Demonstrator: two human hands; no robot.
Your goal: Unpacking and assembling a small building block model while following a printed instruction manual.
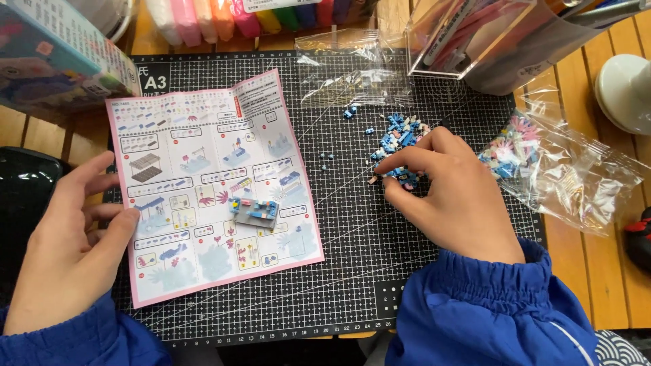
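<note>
The right hand (451,193) pinches into the pile of tiny blue bricks (400,146) under its fingertips, though what it grips is hidden, while the left hand (71,244) rests open, touching the pink-edged instruction sheet (210,183) that carries the small half-built model (254,211). A careless sweep could scatter bricks across the cutting mat (352,271). Just right of that hand lies a clear bag (563,169) of pastel pieces; beyond its fingers, an empty clear bag (352,68).

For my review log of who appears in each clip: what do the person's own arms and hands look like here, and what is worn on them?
Both hands, the left hand and the right hand, are bare, with no gloves, rings or watch in view. Both arms wear bright blue jacket sleeves with gathered, elasticated cuffs at the wrists. The right sleeve carries a thin white line low on its outer side; the left sleeve looks plain.
</note>
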